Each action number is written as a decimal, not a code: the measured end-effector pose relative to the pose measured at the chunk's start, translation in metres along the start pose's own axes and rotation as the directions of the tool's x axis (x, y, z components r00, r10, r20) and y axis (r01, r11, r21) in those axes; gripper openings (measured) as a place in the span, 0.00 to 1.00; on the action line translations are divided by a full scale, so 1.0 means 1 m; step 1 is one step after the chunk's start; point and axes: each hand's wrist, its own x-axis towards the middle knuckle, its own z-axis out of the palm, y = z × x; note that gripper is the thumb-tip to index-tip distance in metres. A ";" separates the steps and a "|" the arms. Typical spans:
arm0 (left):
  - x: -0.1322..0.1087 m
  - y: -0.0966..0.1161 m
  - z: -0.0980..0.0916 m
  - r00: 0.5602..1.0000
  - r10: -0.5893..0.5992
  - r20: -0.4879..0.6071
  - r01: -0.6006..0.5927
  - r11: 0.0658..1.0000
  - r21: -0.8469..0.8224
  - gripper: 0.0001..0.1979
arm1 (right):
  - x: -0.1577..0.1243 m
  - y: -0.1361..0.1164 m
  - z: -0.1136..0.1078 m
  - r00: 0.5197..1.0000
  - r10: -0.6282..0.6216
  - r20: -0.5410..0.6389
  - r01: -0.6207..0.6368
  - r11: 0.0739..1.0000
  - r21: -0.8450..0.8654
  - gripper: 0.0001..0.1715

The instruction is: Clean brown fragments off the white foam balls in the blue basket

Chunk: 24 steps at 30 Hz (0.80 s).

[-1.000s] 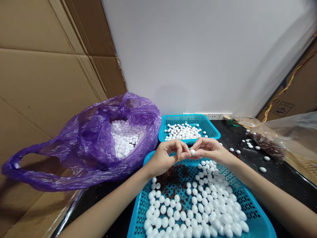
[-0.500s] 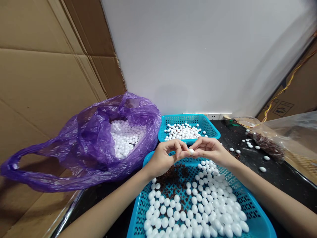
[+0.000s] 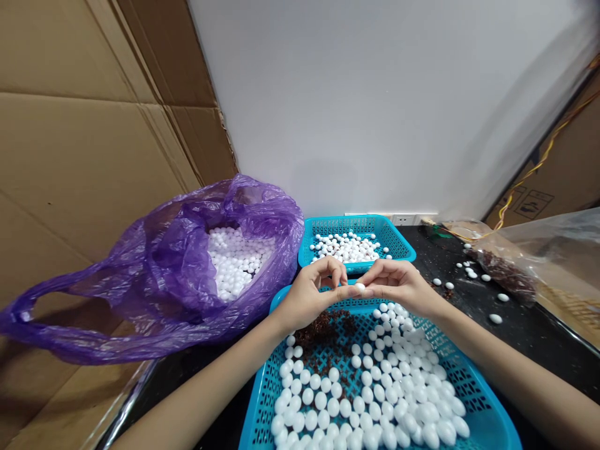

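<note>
Over the near blue basket (image 3: 497,406), my left hand (image 3: 312,297) and my right hand (image 3: 403,287) meet fingertip to fingertip. Between them is one small white egg-shaped piece (image 3: 359,287). My right thumb and fingers pinch it, while my left thumb presses against its other side and the left index finger is bent above. Many similar white pieces (image 3: 417,387) fill much of the basket below. Dark brown crumbly bits (image 3: 323,331) lie in its far left part, partly covered by my left wrist.
To the left, an open purple plastic bag (image 3: 154,262) holds many white pieces. A second blue basket (image 3: 398,240) with smaller-looking white pieces stands by the wall. Loose pieces (image 3: 495,319) and a clear bag of brown stuff (image 3: 504,275) lie on the black table at right.
My left fingers have shifted slightly around the white egg-shaped piece, the thumb now straighter against it. Both hands stay in nearly the same place.
</note>
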 end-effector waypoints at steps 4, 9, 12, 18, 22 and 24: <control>0.002 0.000 -0.005 0.998 -0.028 -0.063 0.018 0.989 -0.148 0.11 | 0.000 -0.001 0.002 1.000 -0.018 0.007 0.018 1.000 0.000 0.07; 0.002 0.003 -0.007 0.988 -0.111 -0.111 0.087 0.976 -0.202 0.13 | -0.001 0.000 0.002 0.986 0.076 0.146 -0.055 0.989 -0.141 0.15; 0.003 0.003 -0.005 0.988 -0.132 -0.085 0.115 0.977 -0.177 0.13 | -0.004 0.000 0.002 0.863 0.267 0.430 -0.138 0.942 -0.307 0.14; 0.004 0.000 -0.004 0.979 -0.170 -0.110 0.148 0.972 -0.184 0.13 | -0.005 -0.001 0.000 0.755 0.346 0.557 -0.097 0.899 -0.427 0.11; 0.005 -0.001 -0.005 0.967 -0.163 -0.196 0.128 0.975 -0.183 0.12 | 0.002 0.001 -0.005 0.993 -0.119 -0.015 0.108 0.940 -0.325 0.18; 0.006 -0.002 -0.006 0.963 -0.176 -0.203 0.145 0.976 -0.162 0.12 | 0.005 0.004 -0.007 0.968 -0.189 -0.164 0.137 0.949 -0.284 0.24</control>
